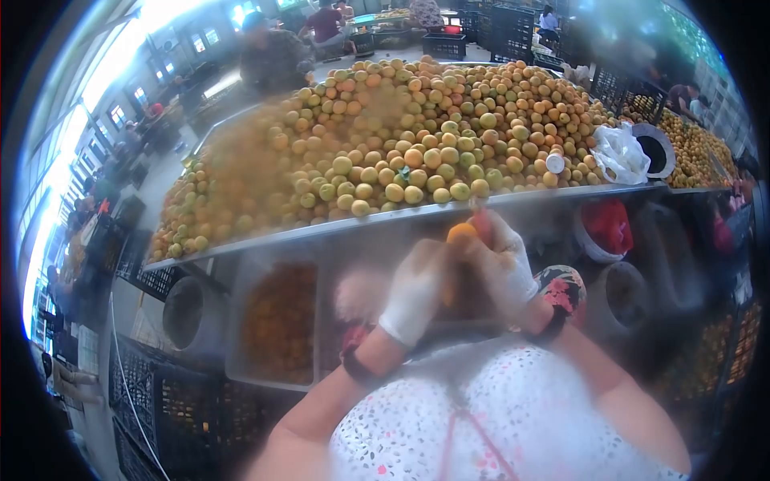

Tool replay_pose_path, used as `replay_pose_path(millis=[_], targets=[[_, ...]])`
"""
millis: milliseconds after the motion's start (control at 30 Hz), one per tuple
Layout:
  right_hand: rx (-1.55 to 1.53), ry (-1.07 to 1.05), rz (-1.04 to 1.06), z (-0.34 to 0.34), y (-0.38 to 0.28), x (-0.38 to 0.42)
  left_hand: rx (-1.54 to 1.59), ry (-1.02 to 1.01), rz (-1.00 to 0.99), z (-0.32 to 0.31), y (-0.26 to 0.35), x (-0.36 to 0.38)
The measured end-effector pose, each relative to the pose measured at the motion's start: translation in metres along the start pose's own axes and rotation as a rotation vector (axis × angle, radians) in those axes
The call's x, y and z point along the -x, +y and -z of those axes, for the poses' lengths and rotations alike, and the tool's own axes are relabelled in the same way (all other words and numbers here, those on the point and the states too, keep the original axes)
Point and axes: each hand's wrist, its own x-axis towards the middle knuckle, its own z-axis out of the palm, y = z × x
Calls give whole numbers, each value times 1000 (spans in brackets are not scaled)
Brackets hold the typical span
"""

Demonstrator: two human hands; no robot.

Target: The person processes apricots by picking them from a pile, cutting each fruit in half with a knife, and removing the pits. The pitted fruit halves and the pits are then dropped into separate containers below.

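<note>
- In our left hand (417, 289), in a white glove, the fingers are bent and pinch the orange fruit (460, 232); how firmly, we cannot tell
- With our right hand (504, 260), gloved also, we keep the fingers closed on a small red thing (481, 223), which is too blurred to name
- The orange fruit is between our two hands, near the front rim of the surface (305, 236)
- If our pinch is too weak or the glove is wet, the fruit could slip down; if too strong, it could be crushed
- Should the red thing be hard or sharp, a slip of it could hurt our left fingers, because both hands are so close
- Behind the rim lies the fruit heap (401, 152); a knock could make some fruits roll over the edge
</note>
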Motion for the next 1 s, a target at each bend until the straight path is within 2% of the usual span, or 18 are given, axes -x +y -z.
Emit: replay_pose_path(millis=[100,167,233,300,367,433,467,633,700,733,800,833,900,933,1000], targets=[[183,11,57,-7,-5,2,-112,-2,-37,-2,16,10],[-75,-16,9,-10,-14,6,-74,1,-70,2,9,8],[-57,-25,-36,-14,-27,10,-117,-82,-156,9,4,9],[-37,-17,-85,-13,-32,14,-34,-45,-28,1,11,15],[-102,-86,-212,-9,-32,13,-67,-118,12,6,11,13],[-116,-72,-254,-8,-31,15,-278,-78,-145,6,5,12],[-179,-89,-280,-8,-31,15,-350,-142,-240,9,7,16],[-323,-112,-382,-5,-25,15,-325,-99,-312,5,4,17],[-355,-120,-383,-4,-18,11,-897,-98,-485,5,14,16],[-356,-118,-382,-8,-18,9,-897,-101,-486,5,20,17],[-185,6,-222,-16,-18,6,-962,-120,-285,3,28,18],[-186,12,-223,-16,-17,4,-961,-126,-284,1,25,16],[78,-40,-159,-13,-14,0,172,-100,-35,-5,16,9],[77,-37,-160,-12,-12,0,172,-102,-33,-8,18,8],[112,-38,3,-7,-8,0,236,-1,36,-16,26,10]])
